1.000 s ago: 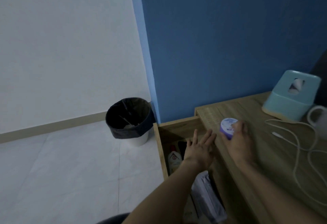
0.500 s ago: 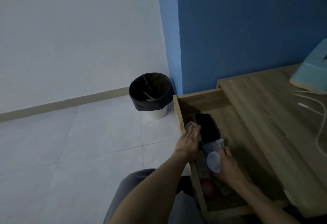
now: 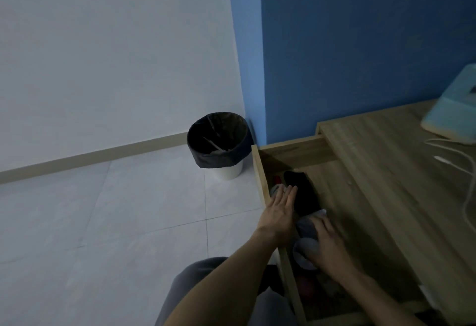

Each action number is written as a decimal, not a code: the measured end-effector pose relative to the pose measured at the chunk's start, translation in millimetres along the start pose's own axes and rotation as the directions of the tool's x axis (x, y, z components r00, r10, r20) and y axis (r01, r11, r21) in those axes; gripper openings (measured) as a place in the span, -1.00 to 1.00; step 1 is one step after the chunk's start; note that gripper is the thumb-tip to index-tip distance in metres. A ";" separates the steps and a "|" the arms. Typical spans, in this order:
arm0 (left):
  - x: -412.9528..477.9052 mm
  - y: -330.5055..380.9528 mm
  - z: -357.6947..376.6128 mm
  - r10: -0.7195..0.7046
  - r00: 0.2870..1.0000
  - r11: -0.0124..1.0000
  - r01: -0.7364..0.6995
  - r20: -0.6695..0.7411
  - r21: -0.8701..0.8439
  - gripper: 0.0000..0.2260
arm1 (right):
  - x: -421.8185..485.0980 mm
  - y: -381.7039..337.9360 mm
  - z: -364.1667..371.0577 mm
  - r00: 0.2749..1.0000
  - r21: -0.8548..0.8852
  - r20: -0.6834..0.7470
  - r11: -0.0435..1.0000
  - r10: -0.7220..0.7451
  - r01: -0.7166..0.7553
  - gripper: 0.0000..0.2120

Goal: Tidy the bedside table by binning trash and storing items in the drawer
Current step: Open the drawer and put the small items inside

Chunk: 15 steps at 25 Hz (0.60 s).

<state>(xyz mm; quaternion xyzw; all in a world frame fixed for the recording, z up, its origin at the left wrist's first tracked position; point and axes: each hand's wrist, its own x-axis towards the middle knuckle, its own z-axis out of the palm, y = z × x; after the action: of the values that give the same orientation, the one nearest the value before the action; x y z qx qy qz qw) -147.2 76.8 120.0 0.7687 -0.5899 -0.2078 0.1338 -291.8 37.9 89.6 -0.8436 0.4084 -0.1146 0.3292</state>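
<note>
Drawer (image 3: 288, 146) at table's (image 3: 386, 184) 9 o'clock side. Bin (image 3: 219, 142) on floor (image 3: 128, 209), drawer's 10 o'clock. Box (image 3: 453, 117) on table, 1 o'clock; cable (image 3: 453, 163) at box's 6 o'clock.

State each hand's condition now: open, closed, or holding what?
Left hand: open, fingers straight.
Right hand: over a grey item in the drawer; cannot tell.
</note>
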 end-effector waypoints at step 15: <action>52.1 140.6 73.1 0.343 0.938 0.908 -0.345 0.050 0.236 -0.44 | -59.1 98.8 -111.2 0.828 -0.157 -0.550 0.960 0.109 -0.231 -0.32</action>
<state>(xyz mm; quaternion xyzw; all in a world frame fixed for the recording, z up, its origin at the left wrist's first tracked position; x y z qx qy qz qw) -290.5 -8.2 110.8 0.6624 -0.7374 -0.1107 0.0718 -441.6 -12.7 114.2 -0.7685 0.5679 -0.2707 0.1169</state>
